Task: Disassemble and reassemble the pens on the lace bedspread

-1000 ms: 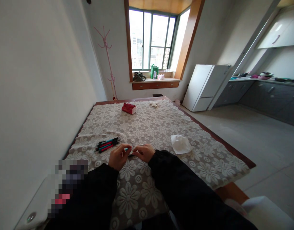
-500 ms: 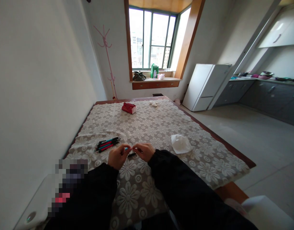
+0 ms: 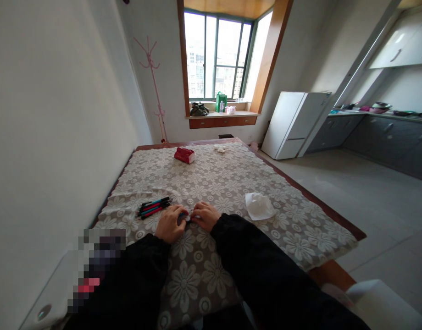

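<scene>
My left hand (image 3: 170, 224) is closed, its fingers curled around a small piece with a hint of teal, which looks like part of a pen and is mostly hidden. Just to its right, my right hand (image 3: 206, 216) has its fingertips pinched at a short black pen part (image 3: 188, 222) low over the cloth. A thin pale sliver shows between the two hands; its kind is too small to tell. Beside my left hand lies a bundle of several pens (image 3: 154, 207) in black, red and teal.
A flowered tablecloth (image 3: 204, 183) covers the table. A crumpled white plastic bag (image 3: 259, 206) lies right of my hands. Farther back are a red tissue pack (image 3: 184, 155) and a small whitish item (image 3: 220, 149). A wall runs along the left side; a fridge (image 3: 290, 123) stands beyond.
My fingertips were together pinching a small teal piece; now the hands have come slightly apart. My right fingers have lowered to the black pen part on the cloth.
</scene>
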Action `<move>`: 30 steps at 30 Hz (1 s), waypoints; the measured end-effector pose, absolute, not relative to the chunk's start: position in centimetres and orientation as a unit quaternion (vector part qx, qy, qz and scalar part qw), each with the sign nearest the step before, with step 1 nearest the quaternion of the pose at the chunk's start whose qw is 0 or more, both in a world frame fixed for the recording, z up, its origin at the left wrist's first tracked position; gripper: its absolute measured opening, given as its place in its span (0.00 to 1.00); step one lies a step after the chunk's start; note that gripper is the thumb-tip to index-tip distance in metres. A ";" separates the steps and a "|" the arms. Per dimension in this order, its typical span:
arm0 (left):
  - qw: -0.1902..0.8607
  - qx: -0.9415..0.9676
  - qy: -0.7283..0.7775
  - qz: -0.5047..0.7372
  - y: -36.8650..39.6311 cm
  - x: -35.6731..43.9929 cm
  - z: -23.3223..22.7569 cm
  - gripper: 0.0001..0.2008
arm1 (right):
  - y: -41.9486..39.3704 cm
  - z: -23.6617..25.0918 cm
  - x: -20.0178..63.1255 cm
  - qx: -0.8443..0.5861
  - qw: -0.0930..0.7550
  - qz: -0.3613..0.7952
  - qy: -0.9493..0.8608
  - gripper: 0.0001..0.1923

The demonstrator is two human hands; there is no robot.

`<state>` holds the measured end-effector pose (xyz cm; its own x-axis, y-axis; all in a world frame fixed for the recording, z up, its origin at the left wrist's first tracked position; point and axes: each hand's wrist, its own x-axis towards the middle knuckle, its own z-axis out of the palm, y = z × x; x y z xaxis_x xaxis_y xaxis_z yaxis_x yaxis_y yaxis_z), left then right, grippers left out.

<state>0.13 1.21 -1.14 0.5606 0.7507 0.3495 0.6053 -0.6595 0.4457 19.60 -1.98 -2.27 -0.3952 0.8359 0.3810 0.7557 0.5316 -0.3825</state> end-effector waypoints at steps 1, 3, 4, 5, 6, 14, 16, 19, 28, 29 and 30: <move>0.139 0.873 0.387 0.264 1.2 0.1 -1.2 0.10 | -2.0 -2.2 19.6 -0.477 0.270 0.075 -0.833 0.03; 0.140 0.872 0.383 0.270 1.2 0.1 -1.2 0.10 | -2.0 -2.2 19.5 -0.476 0.268 0.074 -0.834 0.04; 0.140 0.872 0.382 0.271 1.2 0.1 -1.2 0.10 | -2.0 -2.3 19.5 -0.478 0.270 0.070 -0.833 0.04; 0.141 0.873 0.381 0.271 1.2 0.1 -1.2 0.09 | -2.0 -2.4 19.5 -0.482 0.276 0.064 -0.829 0.04; 0.141 0.873 0.381 0.270 1.2 0.1 -1.2 0.09 | -1.9 -2.5 19.6 -0.488 0.284 0.057 -0.824 0.05; 0.128 0.882 0.376 0.254 1.0 0.2 -1.0 0.06 | -1.5 -2.9 20.0 -0.530 0.270 0.054 -0.802 0.07; 0.128 0.883 0.377 0.250 0.9 0.2 -0.8 0.06 | -1.5 -2.8 20.0 -0.533 0.266 0.061 -0.801 0.06; 0.128 0.883 0.378 0.247 0.8 0.2 -0.7 0.06 | -1.5 -2.7 20.0 -0.541 0.268 0.061 -0.795 0.05; 0.139 0.838 0.459 0.261 1.3 0.0 -1.3 0.14 | -1.3 -3.0 19.9 -0.555 0.319 0.062 -0.765 0.07; 0.135 0.838 0.458 0.262 1.4 -0.1 -1.4 0.14 | -1.3 -3.0 19.9 -0.556 0.318 0.064 -0.765 0.08; 0.130 0.841 0.454 0.264 1.4 -0.1 -1.5 0.14 | -1.3 -3.0 19.9 -0.556 0.316 0.067 -0.766 0.09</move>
